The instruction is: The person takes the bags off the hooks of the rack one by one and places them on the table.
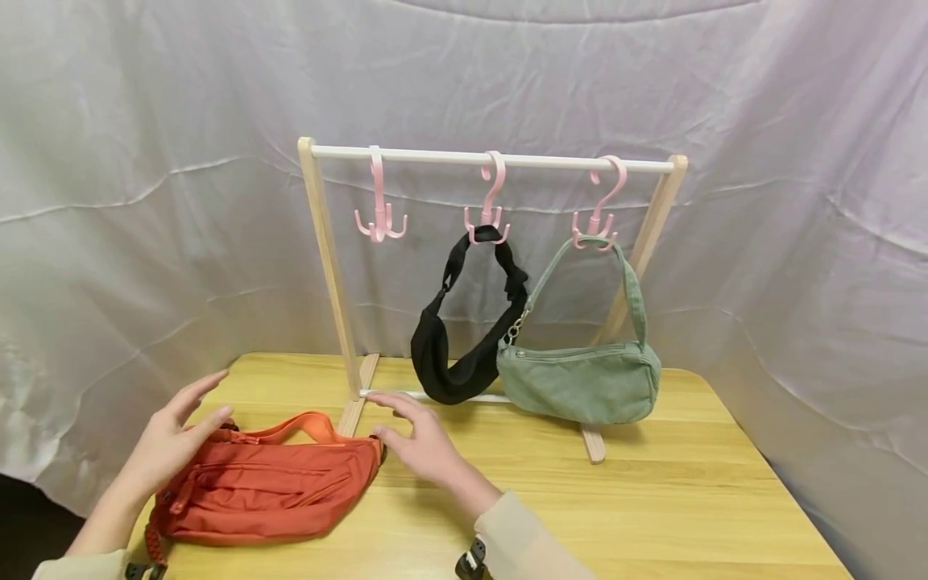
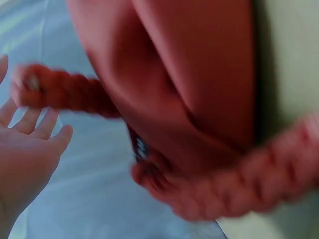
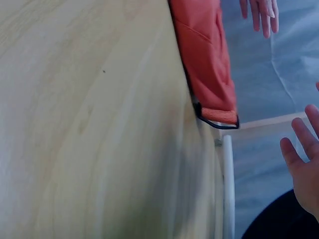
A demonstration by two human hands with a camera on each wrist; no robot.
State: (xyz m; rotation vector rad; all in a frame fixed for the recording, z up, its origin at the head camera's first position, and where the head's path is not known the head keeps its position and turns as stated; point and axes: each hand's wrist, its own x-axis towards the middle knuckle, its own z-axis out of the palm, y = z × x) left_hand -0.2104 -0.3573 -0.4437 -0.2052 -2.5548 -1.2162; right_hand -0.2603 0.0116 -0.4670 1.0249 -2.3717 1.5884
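An orange-red zippered bag [image 1: 268,490] lies on the table at the front left, its orange strap [image 1: 308,423] looped along the far edge. Over the bag's left end is my left hand [image 1: 174,439], fingers spread and holding nothing. My right hand [image 1: 424,447] hovers by the bag's right end, fingers loosely extended, thumb close to the corner. In the left wrist view, a braided red cord [image 2: 65,92] overlaps the left fingers. From the right wrist, a black-edged buckle [image 3: 219,119] shows at the bag's end, apart from the fingers.
Behind the hands stands a wooden rack with a white rail [image 1: 435,155] and three pink hooks. The left hook [image 1: 379,213] is bare. A black bag [image 1: 464,374] hangs from the middle one, a green corduroy bag [image 1: 580,383] from the right. Grey cloth [image 1: 761,266] surrounds the table.
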